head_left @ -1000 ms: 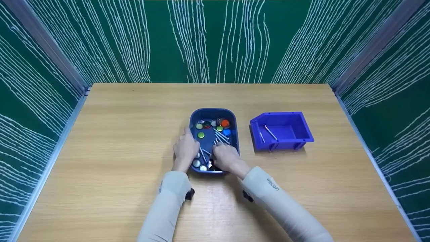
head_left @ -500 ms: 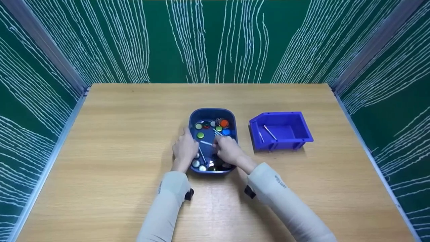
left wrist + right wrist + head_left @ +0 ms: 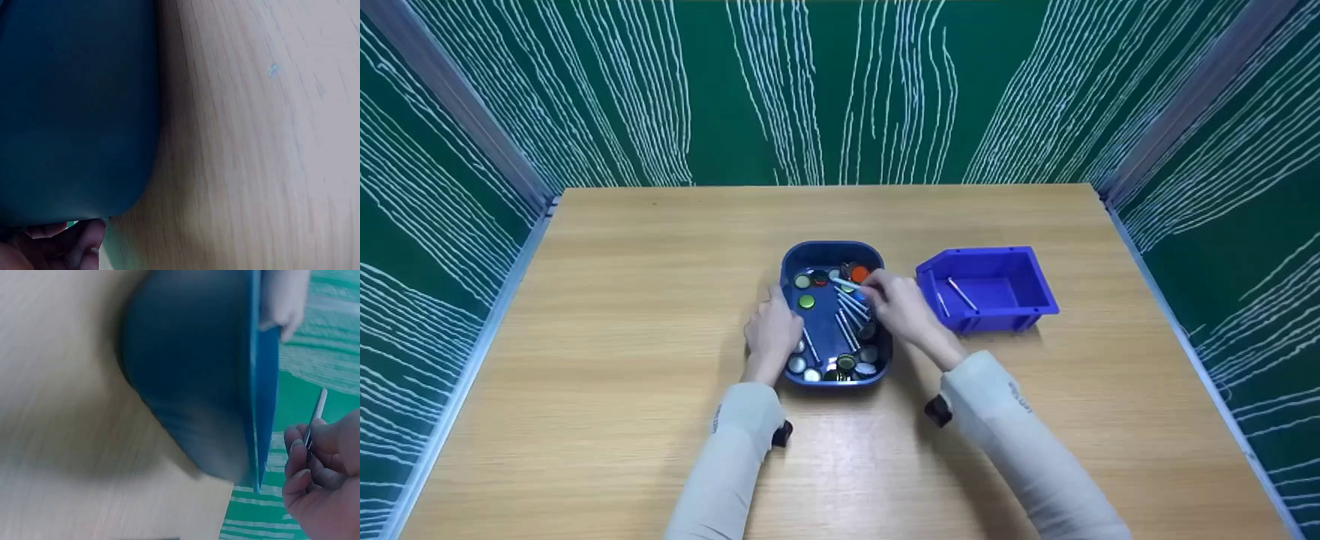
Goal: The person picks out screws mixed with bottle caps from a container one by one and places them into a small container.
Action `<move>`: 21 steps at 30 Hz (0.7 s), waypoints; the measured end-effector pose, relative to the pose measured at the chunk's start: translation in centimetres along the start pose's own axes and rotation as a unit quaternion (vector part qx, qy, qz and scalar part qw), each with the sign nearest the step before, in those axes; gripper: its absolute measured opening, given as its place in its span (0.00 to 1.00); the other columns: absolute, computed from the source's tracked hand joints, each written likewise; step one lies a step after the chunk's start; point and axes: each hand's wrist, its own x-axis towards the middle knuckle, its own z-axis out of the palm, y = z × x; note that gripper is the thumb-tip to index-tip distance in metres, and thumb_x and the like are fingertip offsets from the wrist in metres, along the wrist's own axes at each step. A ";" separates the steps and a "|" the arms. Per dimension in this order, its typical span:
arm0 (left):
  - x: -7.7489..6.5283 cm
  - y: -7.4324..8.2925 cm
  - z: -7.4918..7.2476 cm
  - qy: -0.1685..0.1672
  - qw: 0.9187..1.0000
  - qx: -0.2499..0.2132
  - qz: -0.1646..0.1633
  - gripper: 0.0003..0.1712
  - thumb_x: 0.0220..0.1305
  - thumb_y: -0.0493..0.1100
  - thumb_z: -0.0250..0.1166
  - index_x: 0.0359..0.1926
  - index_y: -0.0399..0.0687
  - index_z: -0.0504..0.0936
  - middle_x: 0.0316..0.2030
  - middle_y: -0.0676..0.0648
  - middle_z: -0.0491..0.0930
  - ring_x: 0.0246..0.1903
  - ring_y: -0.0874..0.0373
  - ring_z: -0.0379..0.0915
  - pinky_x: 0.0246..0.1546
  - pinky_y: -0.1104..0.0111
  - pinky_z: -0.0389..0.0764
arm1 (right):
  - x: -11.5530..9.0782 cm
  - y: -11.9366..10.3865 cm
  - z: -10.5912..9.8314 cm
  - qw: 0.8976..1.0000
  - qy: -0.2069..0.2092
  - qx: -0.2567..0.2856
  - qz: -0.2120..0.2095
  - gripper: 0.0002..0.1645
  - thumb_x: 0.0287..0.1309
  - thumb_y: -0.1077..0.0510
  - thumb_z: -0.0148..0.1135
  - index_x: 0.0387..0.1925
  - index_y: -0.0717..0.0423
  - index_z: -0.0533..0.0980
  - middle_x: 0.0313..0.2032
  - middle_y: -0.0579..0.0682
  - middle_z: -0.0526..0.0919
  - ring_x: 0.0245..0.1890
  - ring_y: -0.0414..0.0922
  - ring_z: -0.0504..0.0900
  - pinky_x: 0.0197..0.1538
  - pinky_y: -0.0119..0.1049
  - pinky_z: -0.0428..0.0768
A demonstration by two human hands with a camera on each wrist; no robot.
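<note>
A dark blue tub point(image 3: 834, 384) with rounded corners holds several long silver screws point(image 3: 851, 306) and bottle caps in green, orange and silver. My left hand point(image 3: 772, 330) grips its left rim; in the left wrist view curled fingers point(image 3: 84, 242) show under the tub wall point(image 3: 79, 112). Over the tub's right rim, my right hand point(image 3: 901, 306) pinches one screw point(image 3: 846, 283) between thumb and fingers. In the right wrist view that screw point(image 3: 319, 405) points up out of the fingertips, its lower end hidden in the hand.
To the right stands a purple bin point(image 3: 1006, 324) with two screws point(image 3: 963, 294) lying in it. The wooden table point(image 3: 660, 300) is bounded by green panels point(image 3: 1005, 45) with white wavy lines at the back and sides.
My right hand has risen from among the screws and moved right and away from me to the tub's right rim, bringing a screw. The left hand has stayed on the rim.
</note>
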 end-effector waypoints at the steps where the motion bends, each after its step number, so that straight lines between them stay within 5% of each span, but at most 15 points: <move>1: 0.0 0.0 0.0 0.000 1.000 0.000 0.000 0.26 0.64 0.41 0.55 0.63 0.42 0.67 0.47 0.36 0.84 0.45 0.38 0.83 0.42 0.47 0.80 | 0.0 0.3 -0.4 1.000 0.005 0.008 0.004 0.09 0.67 0.60 0.58 0.39 0.63 0.81 0.35 0.58 0.86 0.36 0.50 0.82 0.44 0.47 0.78; 21: 0.0 0.0 0.0 -0.011 1.000 0.012 -0.008 0.29 0.64 0.44 0.58 0.65 0.44 0.65 0.46 0.36 0.84 0.43 0.40 0.83 0.42 0.49 0.80 | -0.5 7.7 -7.1 0.995 0.071 -0.015 0.071 0.11 0.67 0.60 0.58 0.39 0.67 0.80 0.33 0.60 0.84 0.34 0.50 0.79 0.41 0.41 0.73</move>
